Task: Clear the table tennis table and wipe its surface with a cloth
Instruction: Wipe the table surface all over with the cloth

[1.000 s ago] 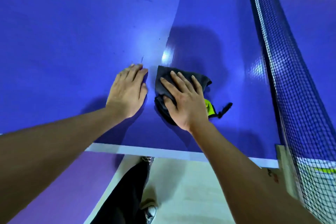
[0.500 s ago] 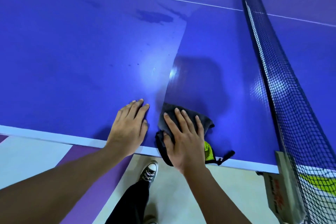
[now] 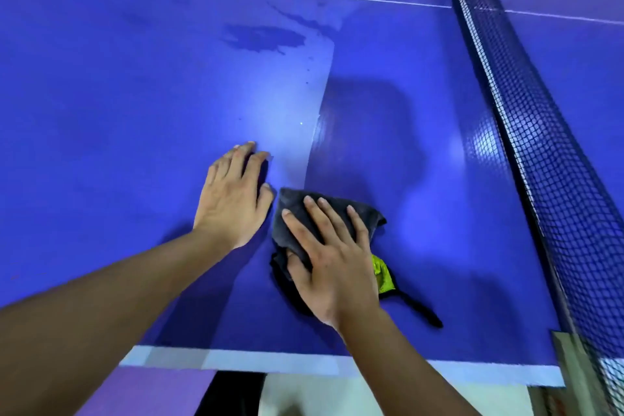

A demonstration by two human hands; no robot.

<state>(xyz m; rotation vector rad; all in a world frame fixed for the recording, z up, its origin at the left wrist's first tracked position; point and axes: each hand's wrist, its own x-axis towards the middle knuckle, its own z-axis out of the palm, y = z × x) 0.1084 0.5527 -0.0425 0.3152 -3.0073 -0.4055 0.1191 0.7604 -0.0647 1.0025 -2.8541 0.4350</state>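
The cloth [image 3: 336, 209] has slid away from the white near edge of the table [image 3: 135, 94], pressed flat under the straight, spread fingers of the right hand [image 3: 332, 263]. Soft, crumpled, dark grey with a yellow-green patch, it lies on glossy blue. The left hand [image 3: 233, 199] rests flat just beside it, fingers together.

Two arms in frame. Left forearm [image 3: 101, 314] and right forearm [image 3: 401, 368] are showing bare along their whole visible length. Left hand [image 3: 233, 199] and right hand [image 3: 332, 267] are showing bare as well. Nails are sitting short and rounded, tips catching pale light. Knuckles and tendon lines are standing out faintly on the back of the right hand. At the bottom edge a black shape [image 3: 229, 393] is showing, soft and blurred. Probably a trouser leg the person is wearing, detail not resolving.
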